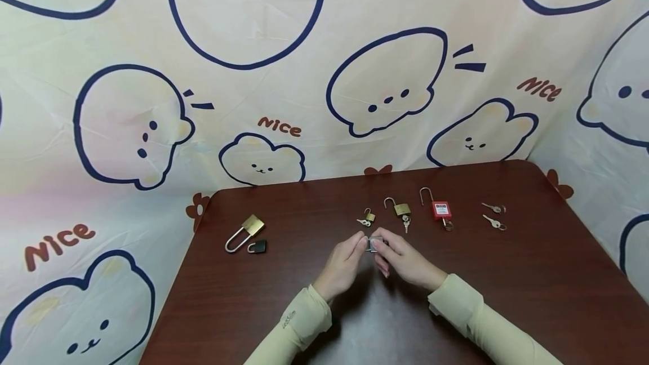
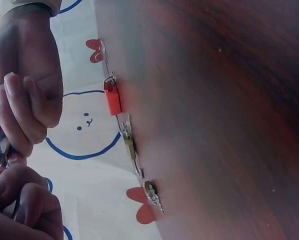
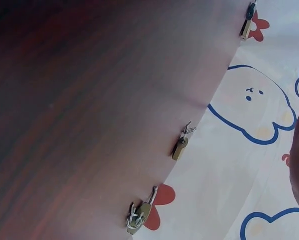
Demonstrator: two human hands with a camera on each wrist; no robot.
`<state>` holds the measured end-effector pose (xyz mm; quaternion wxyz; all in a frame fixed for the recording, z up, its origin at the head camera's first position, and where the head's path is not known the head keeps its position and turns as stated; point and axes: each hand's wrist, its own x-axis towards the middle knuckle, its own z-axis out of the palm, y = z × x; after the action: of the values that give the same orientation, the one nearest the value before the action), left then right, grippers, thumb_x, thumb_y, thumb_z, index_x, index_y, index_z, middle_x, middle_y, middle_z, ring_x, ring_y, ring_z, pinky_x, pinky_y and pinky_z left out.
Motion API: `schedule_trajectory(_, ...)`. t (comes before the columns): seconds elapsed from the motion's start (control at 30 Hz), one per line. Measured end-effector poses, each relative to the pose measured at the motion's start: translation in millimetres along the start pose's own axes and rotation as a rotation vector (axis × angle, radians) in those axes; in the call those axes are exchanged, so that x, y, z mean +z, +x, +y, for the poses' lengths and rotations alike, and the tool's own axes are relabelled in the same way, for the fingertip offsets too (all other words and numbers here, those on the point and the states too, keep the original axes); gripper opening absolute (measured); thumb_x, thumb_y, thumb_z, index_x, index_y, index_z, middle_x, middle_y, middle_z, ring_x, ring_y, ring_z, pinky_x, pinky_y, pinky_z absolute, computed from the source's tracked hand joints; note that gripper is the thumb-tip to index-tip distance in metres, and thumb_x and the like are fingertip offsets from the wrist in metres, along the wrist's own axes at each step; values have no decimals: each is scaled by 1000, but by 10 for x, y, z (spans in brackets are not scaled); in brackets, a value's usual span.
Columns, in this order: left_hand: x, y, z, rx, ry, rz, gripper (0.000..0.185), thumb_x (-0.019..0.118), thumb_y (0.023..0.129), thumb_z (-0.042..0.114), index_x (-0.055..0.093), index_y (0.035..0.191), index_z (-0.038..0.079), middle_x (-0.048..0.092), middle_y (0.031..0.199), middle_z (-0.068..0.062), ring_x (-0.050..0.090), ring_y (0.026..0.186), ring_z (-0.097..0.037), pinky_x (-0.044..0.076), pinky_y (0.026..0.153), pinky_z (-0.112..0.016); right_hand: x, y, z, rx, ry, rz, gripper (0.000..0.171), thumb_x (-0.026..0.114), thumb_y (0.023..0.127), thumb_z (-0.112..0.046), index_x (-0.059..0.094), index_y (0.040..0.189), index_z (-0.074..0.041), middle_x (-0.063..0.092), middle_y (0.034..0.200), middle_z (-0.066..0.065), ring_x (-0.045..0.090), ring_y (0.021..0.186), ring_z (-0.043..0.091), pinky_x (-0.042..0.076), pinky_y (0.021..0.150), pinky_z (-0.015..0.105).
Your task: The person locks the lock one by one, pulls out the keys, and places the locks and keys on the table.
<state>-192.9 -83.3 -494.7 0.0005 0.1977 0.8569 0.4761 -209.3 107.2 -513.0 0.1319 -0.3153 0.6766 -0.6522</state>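
Observation:
A small silver-grey padlock [image 1: 376, 244] is held up over the table between both hands. My right hand [image 1: 405, 259] grips its body, thumb across the near face. The left hand [image 1: 345, 263] pinches at its left end, where the shackle side is; its fingertips hide that part. In the left wrist view the curled fingers of both hands meet around the padlock [image 2: 1, 148]. Just beyond the hands lie a tiny brass padlock [image 1: 370, 217] with keys and a larger brass padlock [image 1: 402, 209], its shackle open and keys hanging from it.
A red padlock [image 1: 441, 209] with a tall open shackle lies further right, near two loose key sets [image 1: 493, 207]. At the left are a long-shackle brass padlock [image 1: 253, 225] and a small black padlock [image 1: 259, 246]. A patterned curtain backs the brown table [image 1: 213, 308].

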Motion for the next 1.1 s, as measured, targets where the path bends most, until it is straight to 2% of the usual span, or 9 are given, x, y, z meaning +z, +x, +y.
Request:
schedule_trajectory(0.1,20,-1,10,3,29,23,35,43,113,29,50,84,10,31,68,8,30,58,-4,25,56,-20,2,4,-20,-6,-10,5,17,41,112,-8,50,106,6,44,59,21,49,48,22,50,48,32)
schedule_trajectory(0.23,66,11,12,9,29,21,36,41,113,30,50,84,10,32,68,8,30,58,-4,26,56,-20,-21,-10,-17,7,-37,11,16,42,112,-8,51,105,3,44,57,17,48,47,17,49,47,32)
schedule_trajectory(0.6,143,30,-13,18,-17,18,37,40,113,30,50,85,7,33,69,8,34,60,-4,29,58,-20,-45,-25,15,9,-51,15,19,42,112,-8,49,103,7,43,56,21,46,44,23,48,45,31)
schedule_trajectory(0.8,142,35,-39,13,-88,9,38,39,114,32,50,87,8,34,70,8,33,60,-3,29,59,-19,-40,-20,-26,55,-102,46,20,44,112,-14,54,105,2,48,56,6,50,47,13,50,48,31)
schedule_trajectory(0.97,174,1,-56,28,-20,22,33,37,114,33,48,90,14,36,70,9,34,60,-3,30,58,-20,-44,-49,23,100,-73,56,24,41,114,-18,53,106,1,48,59,-3,50,50,9,50,50,29)
schedule_trajectory(1.1,187,0,-45,38,30,31,25,39,113,34,51,103,14,47,74,9,46,68,-6,38,63,-22,-33,-38,31,84,-17,54,32,30,116,-23,49,107,1,45,61,-2,47,51,12,45,48,29)
